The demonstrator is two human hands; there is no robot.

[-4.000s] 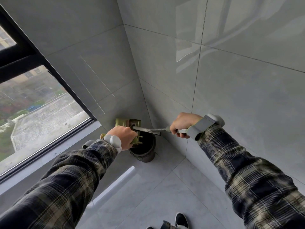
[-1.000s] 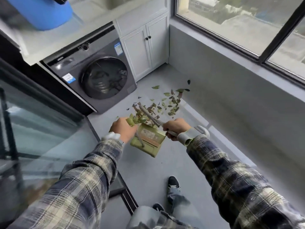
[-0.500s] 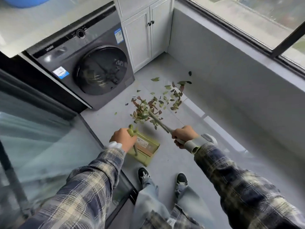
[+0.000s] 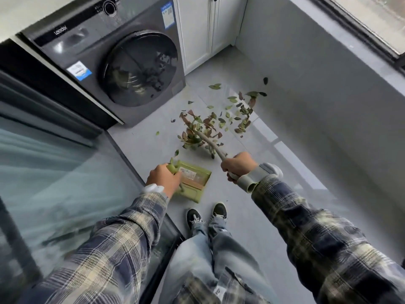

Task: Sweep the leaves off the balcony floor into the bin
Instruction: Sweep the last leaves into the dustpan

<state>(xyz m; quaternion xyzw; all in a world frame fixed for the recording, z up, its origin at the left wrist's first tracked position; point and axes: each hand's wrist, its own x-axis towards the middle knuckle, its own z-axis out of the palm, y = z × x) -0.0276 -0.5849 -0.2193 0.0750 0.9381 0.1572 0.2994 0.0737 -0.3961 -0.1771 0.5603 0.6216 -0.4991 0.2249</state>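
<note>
1 dustpan (image 4: 194,179); 1 broom (image 4: 211,145); 1 washing machine (image 4: 114,60); 2 hands; 2 shoes; many scattered leaves (image 4: 221,119)

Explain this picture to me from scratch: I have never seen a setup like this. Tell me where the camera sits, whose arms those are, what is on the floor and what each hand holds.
There is no machine here. The one camera is worn on a person's head and looks down, so you see their own plaid-sleeved arms, jeans and black shoes.

The left hand grips the handle of a green plastic dustpan, which is down by the pale grey tiled floor just ahead of the shoes. The right hand grips the pale handle of a broom, whose far end reaches into a scatter of green and reddish-brown leaves.

Behind the leaves stand a dark grey front-loading washing machine and white cabinet doors. No bin shows in this picture.
</note>
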